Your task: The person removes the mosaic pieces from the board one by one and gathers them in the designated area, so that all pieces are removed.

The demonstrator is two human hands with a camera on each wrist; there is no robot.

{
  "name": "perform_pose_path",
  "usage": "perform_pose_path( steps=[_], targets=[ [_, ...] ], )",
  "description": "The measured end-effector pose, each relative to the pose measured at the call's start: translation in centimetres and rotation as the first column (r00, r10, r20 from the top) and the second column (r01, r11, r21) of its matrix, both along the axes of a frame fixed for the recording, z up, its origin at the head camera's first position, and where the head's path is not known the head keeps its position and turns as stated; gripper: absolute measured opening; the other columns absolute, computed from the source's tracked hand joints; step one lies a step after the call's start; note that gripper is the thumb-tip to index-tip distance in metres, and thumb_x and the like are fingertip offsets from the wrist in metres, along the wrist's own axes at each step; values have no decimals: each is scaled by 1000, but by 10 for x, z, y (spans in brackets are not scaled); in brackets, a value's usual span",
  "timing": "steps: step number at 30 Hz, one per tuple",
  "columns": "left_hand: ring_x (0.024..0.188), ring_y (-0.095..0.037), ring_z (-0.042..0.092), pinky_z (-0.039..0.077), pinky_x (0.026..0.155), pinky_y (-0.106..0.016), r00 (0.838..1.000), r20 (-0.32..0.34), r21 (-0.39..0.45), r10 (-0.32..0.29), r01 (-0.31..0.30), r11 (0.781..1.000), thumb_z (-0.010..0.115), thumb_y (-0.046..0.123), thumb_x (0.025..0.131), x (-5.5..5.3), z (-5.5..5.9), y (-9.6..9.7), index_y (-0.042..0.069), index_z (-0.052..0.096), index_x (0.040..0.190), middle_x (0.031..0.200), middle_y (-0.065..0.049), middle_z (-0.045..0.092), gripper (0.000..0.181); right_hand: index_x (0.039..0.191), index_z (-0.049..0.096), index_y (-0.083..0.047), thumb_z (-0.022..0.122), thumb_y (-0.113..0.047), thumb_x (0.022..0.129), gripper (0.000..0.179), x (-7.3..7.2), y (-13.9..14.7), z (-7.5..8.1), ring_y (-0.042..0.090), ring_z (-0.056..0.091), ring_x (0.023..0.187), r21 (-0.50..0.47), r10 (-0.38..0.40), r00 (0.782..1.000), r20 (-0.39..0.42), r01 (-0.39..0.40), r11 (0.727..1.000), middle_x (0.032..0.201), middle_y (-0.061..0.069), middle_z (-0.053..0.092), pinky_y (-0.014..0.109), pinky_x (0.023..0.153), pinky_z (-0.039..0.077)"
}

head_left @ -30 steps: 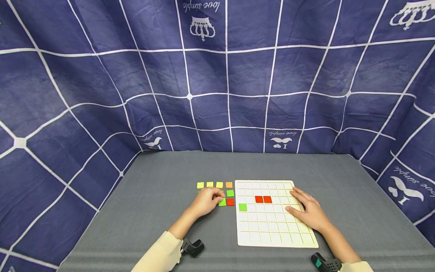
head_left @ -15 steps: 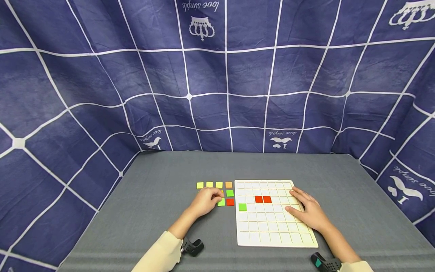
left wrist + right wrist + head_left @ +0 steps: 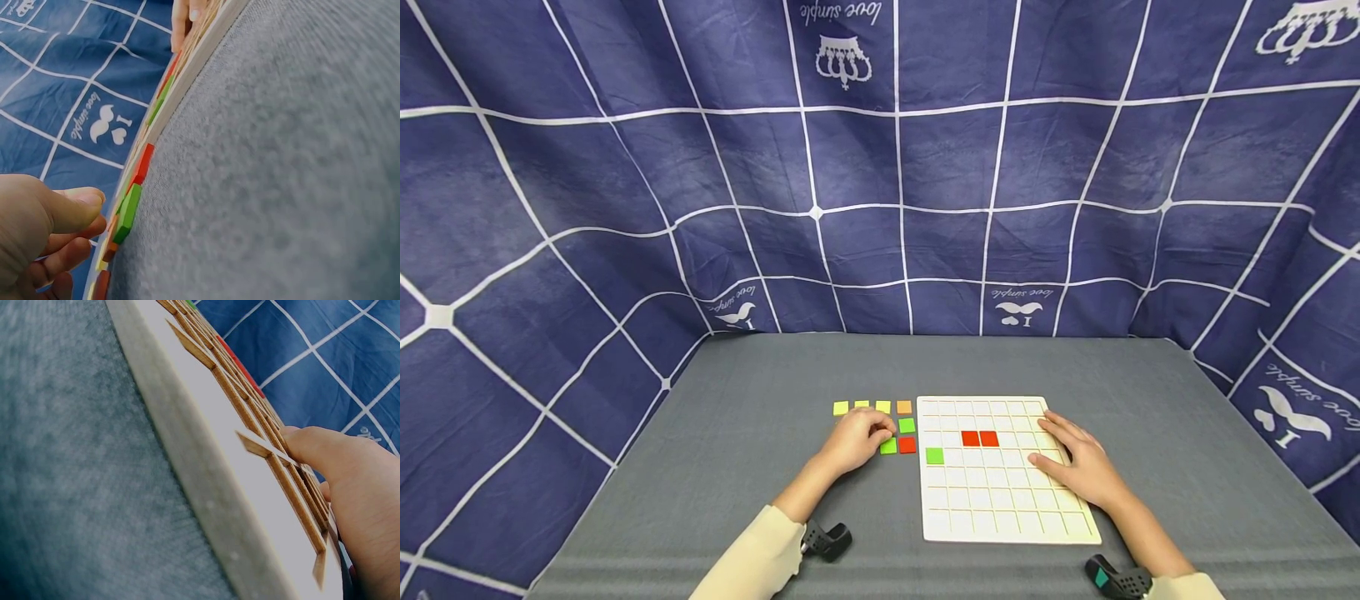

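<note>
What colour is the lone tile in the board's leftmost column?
The tile is green; the head view shows it best.

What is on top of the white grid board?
On the board lie two adjacent red tiles and one green tile; the right hand covers part of its right side, hiding what is beneath.

A white-gridded, dark blue fabric backdrop [image 3: 940, 158] hangs in folds behind and on both sides of a grey, cloth-textured tabletop [image 3: 790, 367]. White diamond-shaped spots [image 3: 816, 213] mark some grid crossings. White crown prints [image 3: 843, 50] sit upside down near the top; lower down come white moustache prints [image 3: 1019, 308] and inverted white "love simple" lettering [image 3: 1022, 293].
</note>
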State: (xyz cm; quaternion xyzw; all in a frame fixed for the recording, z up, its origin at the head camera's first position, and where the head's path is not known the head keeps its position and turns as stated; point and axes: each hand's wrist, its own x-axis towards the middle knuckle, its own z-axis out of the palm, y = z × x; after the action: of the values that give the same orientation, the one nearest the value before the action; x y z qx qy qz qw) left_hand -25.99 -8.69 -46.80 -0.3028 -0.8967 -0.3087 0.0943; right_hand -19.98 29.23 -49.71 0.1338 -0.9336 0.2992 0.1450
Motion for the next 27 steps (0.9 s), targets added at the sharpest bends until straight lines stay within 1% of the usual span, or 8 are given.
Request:
perform_pose_path(
  steps=[7, 13, 16, 20, 24, 27],
  targets=[
    [73, -11, 54, 45, 69, -29, 999, 17, 18, -34, 34, 999, 71, 6, 87, -1, 4, 8, 10, 71, 83, 80, 4, 63, 6, 135, 54, 3, 74, -34, 84, 66, -1, 0, -1, 48, 38, 130, 0, -2, 1000, 2, 2, 1000, 143, 23, 44, 64, 98, 26],
    [71, -9, 52, 44, 68, -27, 997, 39, 39, -70, 69, 997, 72, 9, 86, -1, 6, 16, 11, 71, 84, 79, 5, 65, 3, 135, 54, 3, 75, -33, 84, 66, -1, 0, 0, 48, 39, 130, -2, -2, 1000, 4, 2, 1000, 143, 23, 45, 64, 98, 27],
    [69, -7, 51, 43, 67, -26, 996, 51, 33, -71, 69, 997, 72, 11, 87, -2, 8, 21, 10, 72, 86, 78, 7, 64, 2, 135, 54, 2, 74, -34, 84, 66, 0, 0, 0, 47, 39, 130, -2, 0, 1000, 6, 0, 1000, 143, 23, 45, 64, 98, 26],
    [69, -8, 51, 42, 65, -24, 996, 66, 22, -53, 52, 998, 71, 13, 88, -2, 10, 26, 10, 73, 89, 78, 8, 63, 4, 135, 54, 2, 75, -33, 84, 65, 0, 0, -1, 48, 39, 130, -4, 4, 1000, -2, -4, 1000, 143, 23, 45, 64, 99, 26],
    [71, -9, 53, 43, 66, -24, 997, 60, 24, -49, 47, 999, 70, 13, 88, -2, 12, 31, 11, 73, 89, 82, 6, 66, 4, 134, 55, 2, 75, -32, 84, 65, 0, 0, -1, 48, 40, 129, -5, 6, 1000, -16, -6, 1000, 142, 23, 46, 63, 98, 27],
    [72, -7, 54, 44, 69, -25, 997, 44, 32, -65, 64, 997, 71, 12, 87, -3, 12, 34, 11, 74, 90, 85, 5, 68, 4, 134, 55, 3, 75, -32, 83, 64, 0, 0, -2, 48, 40, 128, -5, 4, 1000, -24, -4, 1000, 142, 23, 46, 64, 97, 27]
  ],
)
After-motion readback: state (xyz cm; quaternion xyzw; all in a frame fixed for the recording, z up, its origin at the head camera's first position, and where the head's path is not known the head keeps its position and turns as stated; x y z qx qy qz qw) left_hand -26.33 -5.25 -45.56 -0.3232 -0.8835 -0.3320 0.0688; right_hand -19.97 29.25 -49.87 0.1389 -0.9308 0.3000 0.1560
